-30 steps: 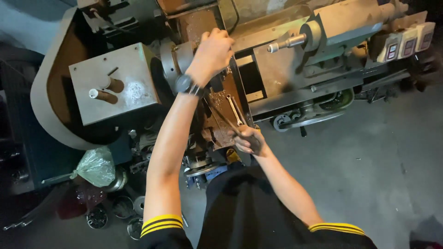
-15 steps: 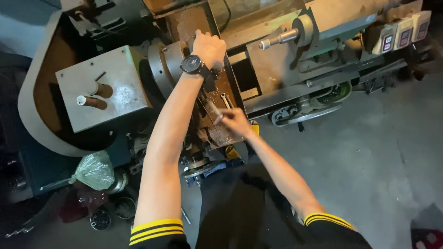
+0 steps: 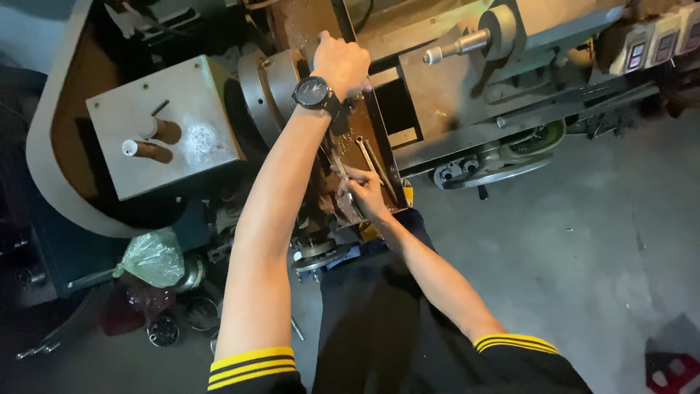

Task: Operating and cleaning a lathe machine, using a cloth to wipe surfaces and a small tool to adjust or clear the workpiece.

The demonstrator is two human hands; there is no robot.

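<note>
I stand over a grimy metal lathe [image 3: 467, 109]. My left hand [image 3: 341, 62], with a black watch on the wrist, is closed in a fist on a part just right of the round chuck [image 3: 271, 84]; what it grips is hidden under the fingers. My right hand [image 3: 364, 193] rests lower on the rusty carriage, its fingers closed on a thin metal tool [image 3: 340, 169]. A long wrench [image 3: 370, 159] lies on the carriage just above that hand.
The grey headstock box [image 3: 189, 109] with two brown levers sits to the left. The tailstock spindle [image 3: 456, 49] points in from the right, with wall sockets [image 3: 645, 47] beyond. A green plastic bag [image 3: 153, 259] and round metal parts [image 3: 164, 330] lie on the concrete floor.
My left hand has stayed at the chuck while the view shifted closer. My right hand has moved up and left along the carriage to the tools lying there.
</note>
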